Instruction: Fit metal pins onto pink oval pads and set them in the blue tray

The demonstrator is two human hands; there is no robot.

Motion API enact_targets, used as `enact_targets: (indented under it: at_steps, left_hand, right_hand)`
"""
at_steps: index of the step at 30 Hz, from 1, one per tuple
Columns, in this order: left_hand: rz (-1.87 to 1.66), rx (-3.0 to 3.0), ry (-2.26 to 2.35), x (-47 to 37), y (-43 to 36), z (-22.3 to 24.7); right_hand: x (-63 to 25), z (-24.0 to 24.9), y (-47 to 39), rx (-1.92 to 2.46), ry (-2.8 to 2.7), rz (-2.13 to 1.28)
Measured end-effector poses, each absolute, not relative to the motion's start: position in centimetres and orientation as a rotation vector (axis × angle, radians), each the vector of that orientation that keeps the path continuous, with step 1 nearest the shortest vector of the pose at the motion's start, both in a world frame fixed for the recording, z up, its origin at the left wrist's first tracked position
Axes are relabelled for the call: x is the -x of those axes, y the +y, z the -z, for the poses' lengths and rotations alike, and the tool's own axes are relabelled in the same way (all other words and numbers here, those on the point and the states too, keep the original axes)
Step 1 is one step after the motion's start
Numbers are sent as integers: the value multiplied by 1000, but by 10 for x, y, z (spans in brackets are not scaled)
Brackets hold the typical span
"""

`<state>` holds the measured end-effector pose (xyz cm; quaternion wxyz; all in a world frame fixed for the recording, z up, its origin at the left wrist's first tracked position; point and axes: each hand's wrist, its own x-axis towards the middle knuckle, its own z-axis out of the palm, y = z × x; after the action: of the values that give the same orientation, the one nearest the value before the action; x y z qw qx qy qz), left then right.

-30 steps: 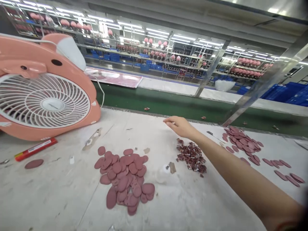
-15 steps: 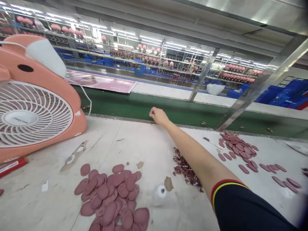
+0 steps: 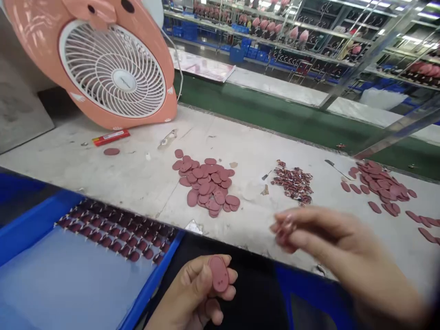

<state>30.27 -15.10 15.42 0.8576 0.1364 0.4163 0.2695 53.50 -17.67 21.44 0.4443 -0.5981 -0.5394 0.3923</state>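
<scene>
Nearest the camera, the left hand (image 3: 195,295) curls below the near edge of the worktable (image 3: 103,169), its fingers folded in and the thumb pressing a dark red oval piece (image 3: 218,273) flat against the fingertips. To the right of it and slightly farther out, the right hand (image 3: 330,243) hangs over the table's near edge; it is blurred, the fingertips (image 3: 283,229) drawn together, and whether they pinch anything cannot be told.

Left of the left hand, and lower than the table, a blue tray (image 3: 62,275) holds rows of small dark red parts (image 3: 117,231) lined along its far side, just under the table edge.

On the table, beyond the held oval piece, lies a loose heap of matching red ovals (image 3: 206,183). To the right of that heap sits a pile of small dark trimmings (image 3: 294,181), and farther right another spread of red ovals (image 3: 381,185) reaches toward the table's right end. Left of the central heap, a single oval (image 3: 112,151) lies near a red marker (image 3: 112,137).

Behind the marker, a pink desk fan (image 3: 110,64) with a white grille leans at the table's far left. Past the table's far edge runs a green conveyor belt (image 3: 275,114), and beyond it stand racks (image 3: 292,32) holding pink items.
</scene>
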Motion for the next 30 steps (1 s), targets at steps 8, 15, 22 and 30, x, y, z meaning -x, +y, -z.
enact_targets:
  at_steps: [8,15,22,30]
  left_hand:
    - [-527,-363,782,-297,-163,-152]
    - [-497,-332,809,-298,-164,-151]
    - [-476,-344,782,-296,-166,-141]
    - [-453,-356,789,-298,-164,-138]
  right_hand:
    - [-482,-196,-187,1321,-1580,-1082]
    - [-483,-198,-188,1266,-1708,-1033]
    - [-484,-199,-185,1273,-1773,-1032]
    - [-488,-199,-187,1309,-1873,-987]
